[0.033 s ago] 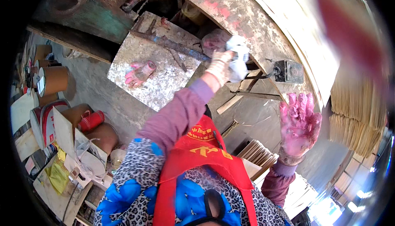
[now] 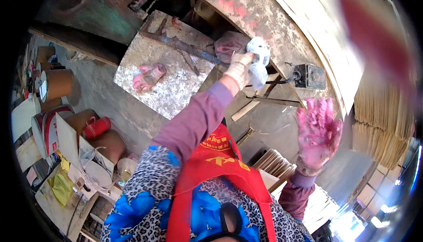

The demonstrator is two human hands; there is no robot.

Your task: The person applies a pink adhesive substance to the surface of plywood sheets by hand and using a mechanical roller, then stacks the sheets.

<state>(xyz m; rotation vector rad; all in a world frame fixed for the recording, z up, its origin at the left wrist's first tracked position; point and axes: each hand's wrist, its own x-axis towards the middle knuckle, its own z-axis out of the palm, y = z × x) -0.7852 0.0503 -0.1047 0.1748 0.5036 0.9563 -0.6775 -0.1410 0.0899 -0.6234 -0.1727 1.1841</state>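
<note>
My left hand (image 2: pixel 239 69) reaches up to the worktable's edge, its fingers closed around a crumpled white plastic bag (image 2: pixel 258 71) that bulges above and below the grip. My right hand (image 2: pixel 318 132), in a pink-stained glove, is raised at the right with its palm showing and fingers spread; nothing is in it. On the pale, blotched board (image 2: pixel 163 98) left of the bag lies a second pink-stained glove (image 2: pixel 149 78). A pinkish clear plastic bag (image 2: pixel 230 46) hangs just behind my left hand.
A worktable (image 2: pixel 282 30) curves across the top, with a dark switch box (image 2: pixel 313 76) on its edge. Stacked thin wood sheets (image 2: pixel 381 123) stand at the right. Brown drums (image 2: pixel 59 84), a red canister (image 2: pixel 97 128) and a yellow bag (image 2: pixel 61 188) are on the left.
The white bag has shifted in my left hand and now shows two separate lumps. My left wrist has moved slightly right; my right hand has drifted a little left.
</note>
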